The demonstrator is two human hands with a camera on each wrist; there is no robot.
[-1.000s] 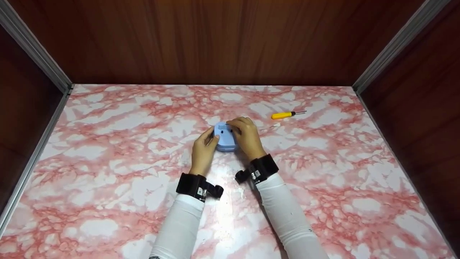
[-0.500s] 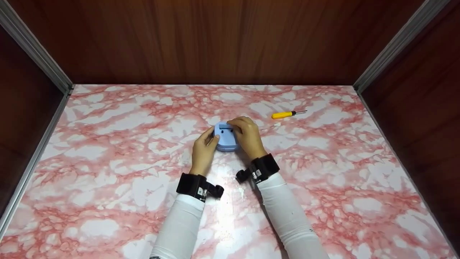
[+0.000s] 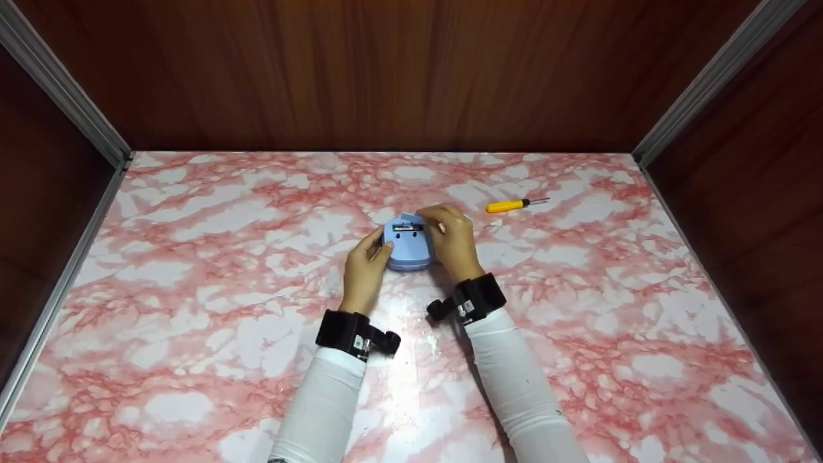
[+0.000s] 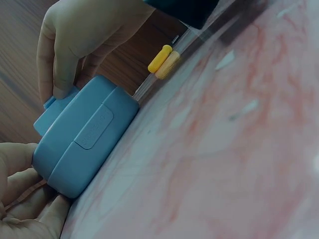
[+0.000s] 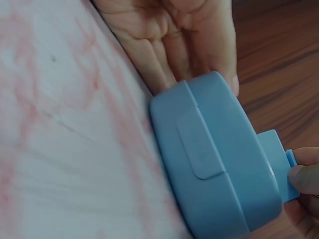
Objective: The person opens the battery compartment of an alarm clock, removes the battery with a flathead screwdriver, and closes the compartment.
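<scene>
A rounded light-blue plastic case [image 3: 411, 253] rests on the table, with two dark round spots and an uncovered narrow slot [image 3: 407, 227] on its top. Something dark and shiny shows inside the slot. My left hand [image 3: 363, 273] holds the case by its left side, thumb at the top edge. Above the case, my right hand [image 3: 455, 241] pinches a small flat blue cover [image 5: 276, 162] between thumb and fingers. That cover has a little tab along its edge and stands tilted over the case top in both wrist views. A panel [image 4: 94, 127] is set in the case's near side.
A yellow-handled screwdriver [image 3: 506, 206] lies behind and to the right of the case, its shaft pointing right. The pink and white marbled table [image 3: 193, 308] meets a dark wooden wall [image 3: 386, 77] at the back, with more walls at both sides.
My right hand has lifted the small blue cover off the slot and moved slightly right and back, baring the slot's dark inside. My left hand keeps its hold on the case.
</scene>
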